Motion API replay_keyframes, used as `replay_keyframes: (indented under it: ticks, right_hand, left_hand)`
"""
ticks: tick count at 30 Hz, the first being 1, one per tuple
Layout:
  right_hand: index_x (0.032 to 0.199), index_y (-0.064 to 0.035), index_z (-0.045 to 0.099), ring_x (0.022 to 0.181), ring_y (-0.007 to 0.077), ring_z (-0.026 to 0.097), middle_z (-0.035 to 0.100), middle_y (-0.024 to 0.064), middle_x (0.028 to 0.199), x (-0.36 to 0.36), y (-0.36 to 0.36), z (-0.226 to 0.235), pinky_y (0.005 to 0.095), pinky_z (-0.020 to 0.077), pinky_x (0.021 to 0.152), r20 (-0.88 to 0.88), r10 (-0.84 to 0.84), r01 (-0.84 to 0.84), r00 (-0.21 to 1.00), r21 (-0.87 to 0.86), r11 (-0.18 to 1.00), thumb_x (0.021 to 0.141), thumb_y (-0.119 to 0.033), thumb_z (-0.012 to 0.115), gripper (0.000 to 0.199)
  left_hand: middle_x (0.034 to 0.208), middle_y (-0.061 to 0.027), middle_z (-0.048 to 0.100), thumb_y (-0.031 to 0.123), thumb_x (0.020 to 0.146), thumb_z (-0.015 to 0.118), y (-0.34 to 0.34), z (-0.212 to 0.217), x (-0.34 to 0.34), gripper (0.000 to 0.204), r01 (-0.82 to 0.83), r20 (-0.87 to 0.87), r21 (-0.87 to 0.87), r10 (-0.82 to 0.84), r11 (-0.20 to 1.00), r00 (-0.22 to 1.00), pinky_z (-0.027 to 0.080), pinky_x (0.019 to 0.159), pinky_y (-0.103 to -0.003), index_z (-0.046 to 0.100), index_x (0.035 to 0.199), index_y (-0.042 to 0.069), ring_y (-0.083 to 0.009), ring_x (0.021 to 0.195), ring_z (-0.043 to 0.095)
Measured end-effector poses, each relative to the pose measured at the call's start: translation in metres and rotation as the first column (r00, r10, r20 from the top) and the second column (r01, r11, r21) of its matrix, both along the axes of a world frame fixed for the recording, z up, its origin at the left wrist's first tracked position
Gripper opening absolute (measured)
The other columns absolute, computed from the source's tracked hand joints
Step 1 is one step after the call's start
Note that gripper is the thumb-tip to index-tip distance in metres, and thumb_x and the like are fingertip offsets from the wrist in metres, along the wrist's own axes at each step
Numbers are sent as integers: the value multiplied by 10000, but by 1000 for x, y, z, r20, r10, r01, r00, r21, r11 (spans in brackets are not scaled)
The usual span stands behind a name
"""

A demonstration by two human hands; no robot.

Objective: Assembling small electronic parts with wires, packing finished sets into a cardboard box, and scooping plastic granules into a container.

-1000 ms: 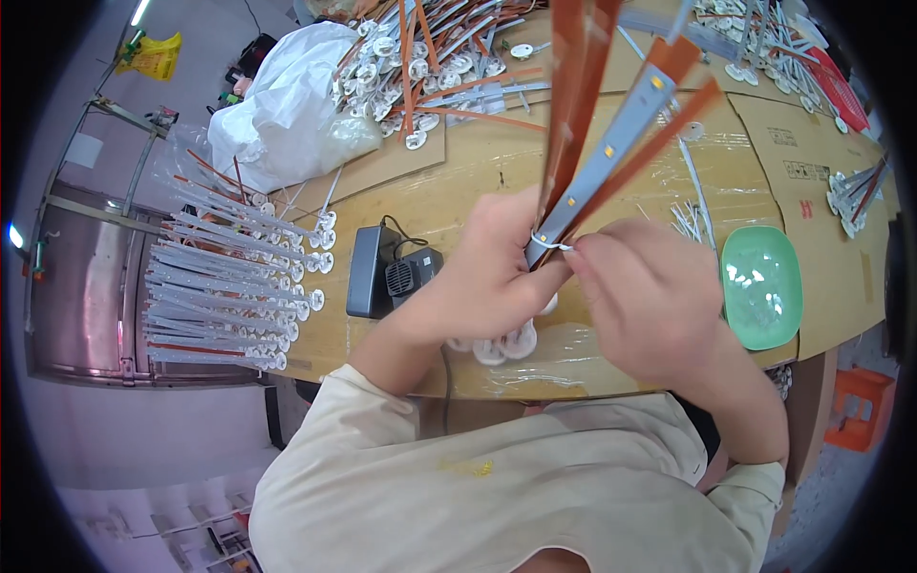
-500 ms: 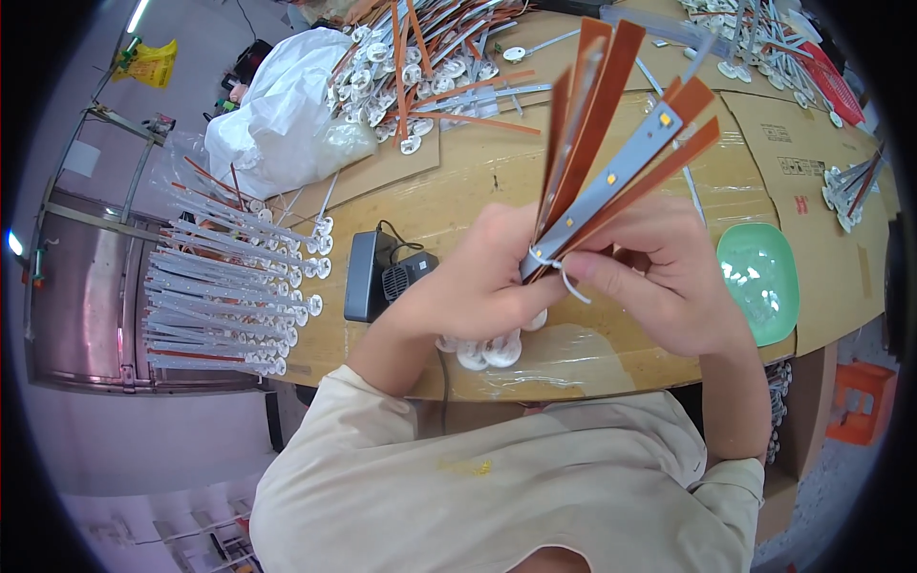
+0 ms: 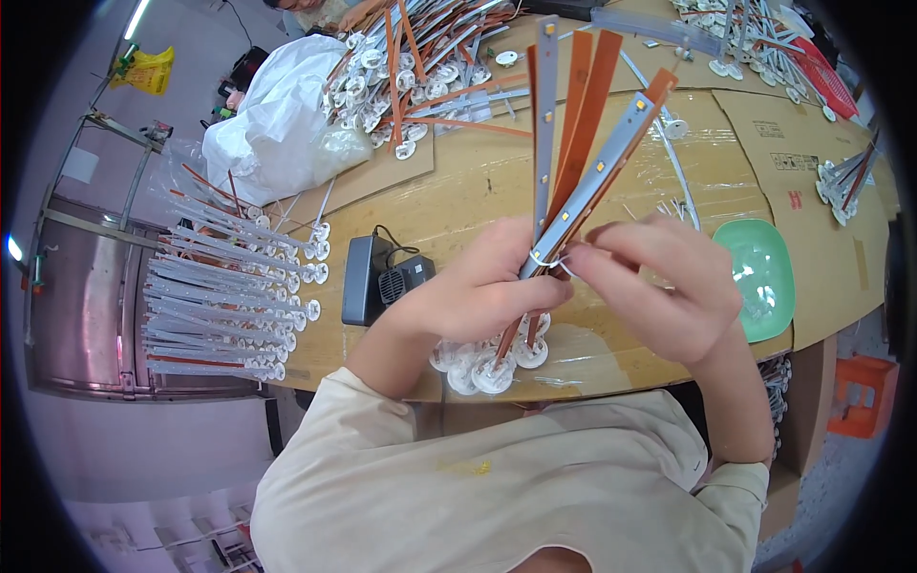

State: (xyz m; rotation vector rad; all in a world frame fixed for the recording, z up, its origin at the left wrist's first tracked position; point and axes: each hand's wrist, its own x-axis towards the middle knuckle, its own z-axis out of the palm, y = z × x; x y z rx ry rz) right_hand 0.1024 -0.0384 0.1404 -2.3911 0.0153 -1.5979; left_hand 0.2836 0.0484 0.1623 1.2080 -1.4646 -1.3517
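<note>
My left hand (image 3: pixel 492 272) is closed around a bundle of LED light strips (image 3: pixel 585 196), grey-faced with yellow chips and orange-brown on other sides. Their upper ends fan out above the fist. Below it hang the round white end pieces (image 3: pixel 492 374), close over the table's near edge. A thin white tie (image 3: pixel 546 261) circles the bundle just above my left thumb. At its loose end the thumb and fingers of my right hand (image 3: pixel 659 286) are pinched together. The fingertips partly hide that end.
Many similar strips (image 3: pixel 215 296) lie in rows at the left, beside a black device (image 3: pixel 377 277). A white plastic bag (image 3: pixel 277 105) and a heap of strips (image 3: pixel 411 76) are at the back. A green tray (image 3: pixel 759 277) stands right. A person (image 3: pixel 325 13) is at the far edge.
The bundle has turned more upright and its strips have regrouped. More of the white round ends shows below my left hand. The tie's dangling tail is now drawn in at my right fingertips.
</note>
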Motion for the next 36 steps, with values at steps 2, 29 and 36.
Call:
replay_keyframes:
  ticks: [2, 29, 36]
  right_hand:
    - [856, 39, 657, 658, 187, 626, 626, 112, 840, -2, -1, 8, 274, 481, 509, -109, -21, -2, 994, -212, 977, 648, -44, 681, 225]
    - [978, 79, 587, 531, 114, 543, 598, 88, 817, 9, 23, -7, 238, 505, 465, 25, 221, -116, 975, 906, 406, 919, -61, 547, 156]
    - [908, 67, 630, 609, 244, 621, 614, 164, 825, 9, 10, -13, 279, 491, 480, -124, -187, 165, 974, -170, 972, 732, -5, 699, 203]
  left_hand:
    - [768, -35, 545, 44, 782, 550, 1, 2, -1, 245, -10, -26, 41, 11, 999, 1000, 431, 621, -277, 539, 1021, -9, -101, 701, 502]
    - [803, -183, 622, 19, 738, 637, -5, 2, -6, 512, -108, 413, -379, 272, 919, 869, 496, 622, -404, 423, 1200, -30, -387, 691, 624]
    - [794, -10, 457, -50, 738, 618, -3, -2, -8, 250, -102, 326, -379, 236, 920, 915, 381, 604, -255, 484, 932, 32, -84, 728, 464]
